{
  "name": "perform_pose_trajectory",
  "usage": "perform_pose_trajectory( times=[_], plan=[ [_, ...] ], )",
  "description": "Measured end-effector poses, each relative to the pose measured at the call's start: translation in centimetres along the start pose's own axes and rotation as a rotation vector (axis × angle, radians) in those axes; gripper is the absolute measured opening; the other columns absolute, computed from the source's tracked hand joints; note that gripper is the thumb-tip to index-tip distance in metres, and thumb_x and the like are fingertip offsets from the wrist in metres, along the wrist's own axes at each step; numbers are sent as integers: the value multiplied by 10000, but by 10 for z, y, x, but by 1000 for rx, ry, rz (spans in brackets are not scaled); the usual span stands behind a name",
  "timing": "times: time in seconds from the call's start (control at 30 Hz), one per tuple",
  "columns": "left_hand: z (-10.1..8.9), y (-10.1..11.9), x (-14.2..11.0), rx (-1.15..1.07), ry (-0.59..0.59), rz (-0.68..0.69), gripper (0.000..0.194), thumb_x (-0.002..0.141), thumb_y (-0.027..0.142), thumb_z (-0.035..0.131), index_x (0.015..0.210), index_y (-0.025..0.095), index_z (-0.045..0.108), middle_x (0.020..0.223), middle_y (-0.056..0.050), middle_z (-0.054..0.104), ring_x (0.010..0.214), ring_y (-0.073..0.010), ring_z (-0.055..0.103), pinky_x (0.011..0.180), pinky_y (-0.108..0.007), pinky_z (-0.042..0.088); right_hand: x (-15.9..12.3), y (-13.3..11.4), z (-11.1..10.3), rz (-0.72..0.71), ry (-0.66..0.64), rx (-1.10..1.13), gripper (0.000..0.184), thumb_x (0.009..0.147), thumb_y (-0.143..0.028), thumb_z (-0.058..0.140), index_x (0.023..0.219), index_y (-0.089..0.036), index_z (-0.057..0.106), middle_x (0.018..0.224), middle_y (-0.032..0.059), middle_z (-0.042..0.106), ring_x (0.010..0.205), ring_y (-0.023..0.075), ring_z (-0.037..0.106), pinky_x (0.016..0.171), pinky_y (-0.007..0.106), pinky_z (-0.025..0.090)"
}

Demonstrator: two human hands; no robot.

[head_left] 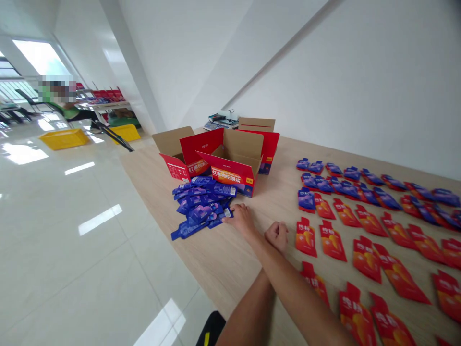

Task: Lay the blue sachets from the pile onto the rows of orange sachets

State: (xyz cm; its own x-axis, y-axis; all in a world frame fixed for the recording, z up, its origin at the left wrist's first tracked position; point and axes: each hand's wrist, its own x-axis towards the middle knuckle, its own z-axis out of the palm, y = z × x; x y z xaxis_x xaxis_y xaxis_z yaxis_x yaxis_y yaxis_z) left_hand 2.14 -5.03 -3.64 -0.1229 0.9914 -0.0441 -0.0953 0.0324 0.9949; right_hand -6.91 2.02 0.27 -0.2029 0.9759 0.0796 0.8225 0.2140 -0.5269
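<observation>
V. bright, w/ floor (90, 259) glare

Wood-grain table (279, 187): blue pouch pile (203, 202), red pouches (370, 221) in rows, open cartons (230, 178).

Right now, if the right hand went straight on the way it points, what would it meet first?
The piled blue pouches. The right hand is already at their edge and seems to touch one, though exact contact is hard to tell.

Flat blue pouches (201, 198) with narrow necks and paler printed patterns are heaped loosely on the desk (230, 257), overlapped at differing angles. At the heap's near edge, one is laid with its neck pointed left.
</observation>
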Motion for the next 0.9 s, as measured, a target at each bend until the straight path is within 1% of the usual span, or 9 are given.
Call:
perform_pose_trajectory(
  times=[0.17, 0.27, 0.37, 0.47, 0.57, 0.63, 0.7, 0.8, 0.9],
  plan=[
    [-2, 0, 1, 43, -1, 26, 376, 920, 490, 491, 656, 228, 542, 543, -15, 431, 547, -186, 403, 551, -343, 285, 4, -2, 0, 67, -1, 93, 335, 841, -489, 774, 1011, -201, 768, 1097, 115, 763, 1102, 251, 663, 1018, 343, 428],
    [-5, 4, 0, 64, -21, 29, 357, 939, 453, 477, 662, 234, 528, 550, -17, 423, 553, -192, 399, 567, -359, 290, 4, -3, -5, 102, -35, 235, 278, 825, -486, 781, 910, -221, 776, 1050, 95, 782, 1059, 242, 678, 981, 326, 451],
    [-6, 9, -1, 94, -45, 35, 363, 949, 451, 493, 657, 238, 529, 562, -24, 430, 565, -202, 411, 581, -367, 293, 0, -1, -10, 155, -89, 376, 261, 822, -476, 774, 847, -217, 759, 912, 67, 784, 889, 220, 703, 819, 298, 501],
    [-5, 11, -2, 111, -81, 38, 368, 939, 460, 532, 641, 244, 525, 572, -28, 438, 577, -216, 430, 600, -363, 331, -9, 9, -20, 183, -117, 439, 254, 854, -449, 734, 842, -195, 732, 779, 44, 753, 722, 186, 682, 656, 262, 490],
    [-6, 11, -3, 74, -127, 82, 357, 907, 469, 599, 643, 237, 541, 624, -46, 491, 655, -235, 486, 684, -366, 413, -24, 24, -45, 192, -89, 480, 200, 888, -395, 688, 901, -196, 686, 793, 26, 741, 712, 166, 671, 627, 241, 480],
    [-8, 12, -5, 30, -161, 116, 327, 885, 471, 625, 683, 217, 592, 694, -75, 564, 724, -245, 534, 734, -366, 449, -38, 35, -74, 150, 17, 510, 168, 903, -374, 661, 922, -208, 642, 840, 17, 737, 742, 162, 672, 653, 242, 488],
    [-9, 15, -6, -25, -180, 109, 322, 873, 483, 623, 755, 184, 648, 739, -87, 613, 748, -244, 568, 709, -345, 466, -57, 45, -108, 61, 172, 500, 160, 921, -378, 640, 917, -222, 607, 851, 8, 720, 758, 164, 669, 688, 254, 498],
    [-10, 26, -7, -267, -165, -48, 411, 863, 545, 617, 870, 141, 686, 688, -52, 611, 665, -218, 589, 580, -282, 453, -90, 58, -149, -113, 378, 300, 111, 956, -313, 598, 884, -228, 598, 914, 35, 703, 863, 186, 663, 793, 289, 507],
    [-12, 39, -6, -686, -198, -269, 484, 868, 612, 627, 941, 139, 701, 829, -76, 684, 745, -207, 667, 623, -257, 521, -118, 76, -160, -287, 406, -28, 112, 961, -187, 562, 888, -222, 639, 1037, 76, 698, 994, 218, 623, 874, 330, 498]
  ],
)
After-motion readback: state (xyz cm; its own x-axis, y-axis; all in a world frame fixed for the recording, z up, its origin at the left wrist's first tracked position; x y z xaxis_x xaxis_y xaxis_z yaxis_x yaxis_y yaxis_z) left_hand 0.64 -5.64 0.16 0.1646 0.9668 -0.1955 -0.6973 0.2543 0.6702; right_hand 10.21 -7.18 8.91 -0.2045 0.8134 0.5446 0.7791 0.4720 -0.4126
